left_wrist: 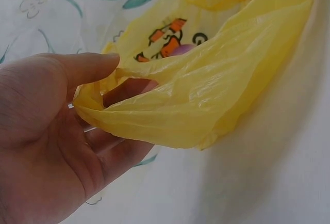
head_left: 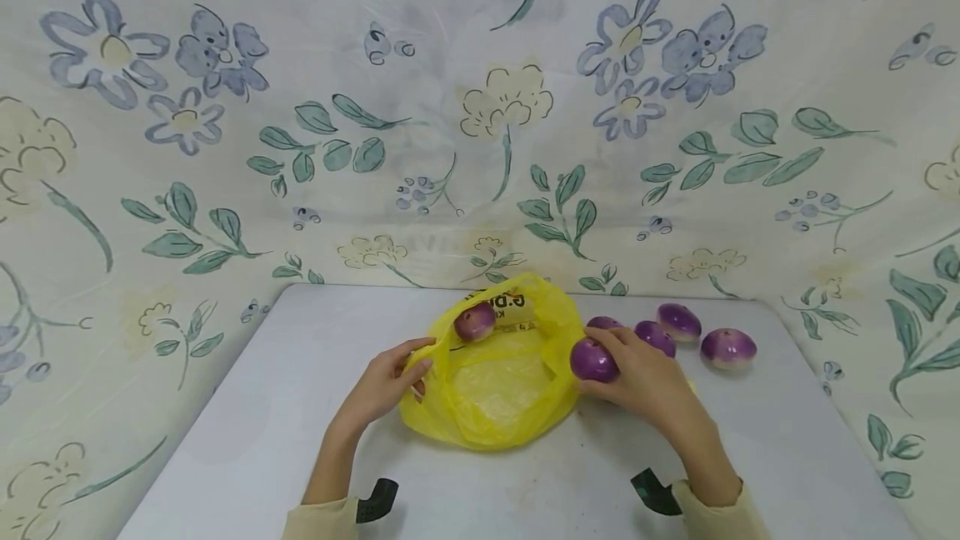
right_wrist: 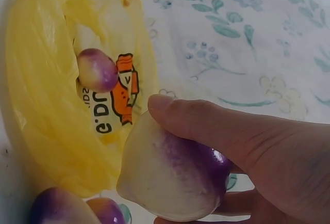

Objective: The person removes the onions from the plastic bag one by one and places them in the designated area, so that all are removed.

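Observation:
A yellow plastic bag (head_left: 480, 432) lies with its mouth spread wide on the white table. My left hand (head_left: 386, 382) pinches the left edge of the bag; in the left wrist view the thumb (left_wrist: 98, 66) lies over the plastic and the other fingers pass beneath it. Inside the bag, against the back wall, is one purple-and-white turnip (head_left: 475, 322). My right hand (head_left: 641, 373) grips another turnip (head_left: 594, 360) beside the bag's right rim. The right wrist view shows that turnip's pale, tapered underside (right_wrist: 160, 172) between thumb and fingers.
Several more turnips (head_left: 728, 348) sit on the table (head_left: 780, 440) to the right, behind and beside my right hand. A floral cloth (head_left: 495, 148) hangs behind the table and along its sides. Dark straps (head_left: 656, 492) show at both wrists.

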